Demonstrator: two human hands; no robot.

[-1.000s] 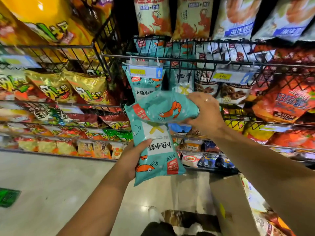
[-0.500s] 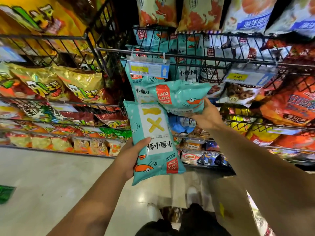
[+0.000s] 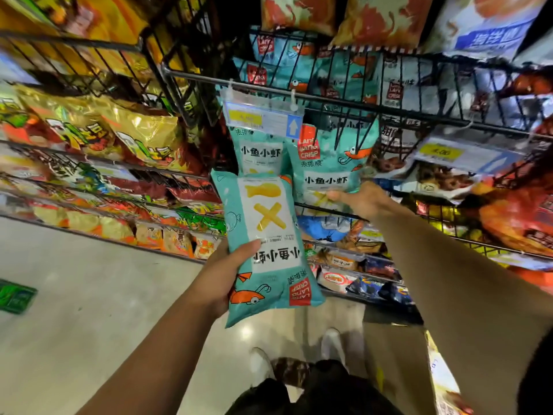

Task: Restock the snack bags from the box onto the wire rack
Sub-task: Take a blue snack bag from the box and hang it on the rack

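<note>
Price tag [image 3: 263,121] and rack wires [image 3: 344,100] block the teal bags' [image 3: 326,166] tops; leftward floor [image 3: 89,295] open.

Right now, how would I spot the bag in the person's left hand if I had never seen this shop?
Find the black wire rack and the price tag hanging near its corner. Just below the tag, the left hand holds a teal snack bag before the upright teal bags on the rack. Only this one is upside down, orange shrimp at the bottom.

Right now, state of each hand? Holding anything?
Left hand: grips an upside-down teal bag.
Right hand: pinches the lower edge of a second teal bag standing in the wire rack.
</note>
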